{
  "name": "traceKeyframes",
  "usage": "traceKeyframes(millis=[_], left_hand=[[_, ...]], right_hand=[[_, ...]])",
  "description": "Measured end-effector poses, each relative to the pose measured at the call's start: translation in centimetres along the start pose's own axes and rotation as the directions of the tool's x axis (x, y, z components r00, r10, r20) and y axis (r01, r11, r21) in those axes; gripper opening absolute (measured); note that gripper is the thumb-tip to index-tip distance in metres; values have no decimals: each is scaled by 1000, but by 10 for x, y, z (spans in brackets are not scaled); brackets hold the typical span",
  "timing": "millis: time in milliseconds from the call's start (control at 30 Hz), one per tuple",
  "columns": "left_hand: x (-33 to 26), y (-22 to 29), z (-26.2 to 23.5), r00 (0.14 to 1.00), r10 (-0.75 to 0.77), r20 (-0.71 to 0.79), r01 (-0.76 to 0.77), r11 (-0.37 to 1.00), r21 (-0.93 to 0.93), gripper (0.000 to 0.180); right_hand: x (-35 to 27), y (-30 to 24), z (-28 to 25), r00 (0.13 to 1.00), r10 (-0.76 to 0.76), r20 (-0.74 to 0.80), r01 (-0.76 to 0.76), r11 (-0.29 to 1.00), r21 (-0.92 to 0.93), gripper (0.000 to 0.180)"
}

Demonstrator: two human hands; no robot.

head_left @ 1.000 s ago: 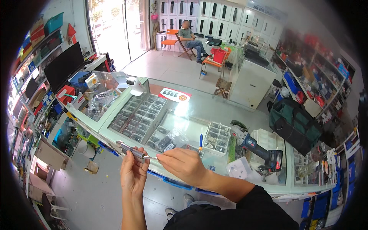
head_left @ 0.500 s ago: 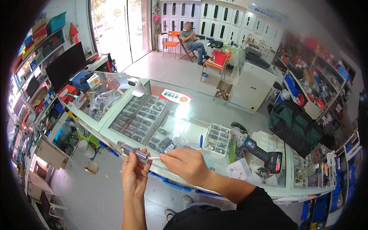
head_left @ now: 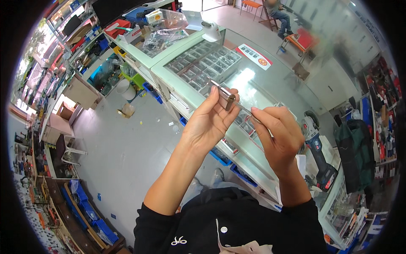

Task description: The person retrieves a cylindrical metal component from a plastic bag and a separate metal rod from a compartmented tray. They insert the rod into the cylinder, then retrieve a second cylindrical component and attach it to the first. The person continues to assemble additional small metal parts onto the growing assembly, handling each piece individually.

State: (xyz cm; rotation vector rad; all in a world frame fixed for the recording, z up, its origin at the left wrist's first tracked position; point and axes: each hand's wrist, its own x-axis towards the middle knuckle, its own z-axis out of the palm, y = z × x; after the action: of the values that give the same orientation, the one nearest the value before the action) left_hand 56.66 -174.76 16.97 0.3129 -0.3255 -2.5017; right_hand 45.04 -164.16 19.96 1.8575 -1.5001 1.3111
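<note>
My left hand is closed around a silver lock cylinder, whose round end with a lower fin faces my right hand. Thumb and fingers pinch it along its length, and its far end juts out past the thumb. In my right hand, between thumb and bent fingers, is a thin metal rod. The rod points at the cylinder's end face. Whether its tip is inside or just beside the face, I cannot tell. Both hands are held above the near edge of the glass counter.
Compartment boxes of small parts lie in the counter, with a white device near its corner. A cordless angle grinder rests to the right, near a dark green bag. Someone sits far off beside an orange stool.
The view has tilted down and turned. The cylinder's end face now shows, and the rod appears backed away from it. Each hand keeps its grip.
</note>
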Motion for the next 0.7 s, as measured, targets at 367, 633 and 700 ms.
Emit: traceKeyframes(millis=[367,633,700], left_hand=[[-5,-3,2,999,35,21,-37,995,88,29],[-12,-13,10,990,138,-24,-124,945,303,32],[-13,-12,10,987,162,0,-154,940,304,30]], right_hand=[[-2,-5,-2,1000,-9,-4,9,1000,-8,24],[-10,-1,8,1000,17,-4,-18,999,-40,32],[-12,-1,9,997,80,11,-79,996,-27,33]])
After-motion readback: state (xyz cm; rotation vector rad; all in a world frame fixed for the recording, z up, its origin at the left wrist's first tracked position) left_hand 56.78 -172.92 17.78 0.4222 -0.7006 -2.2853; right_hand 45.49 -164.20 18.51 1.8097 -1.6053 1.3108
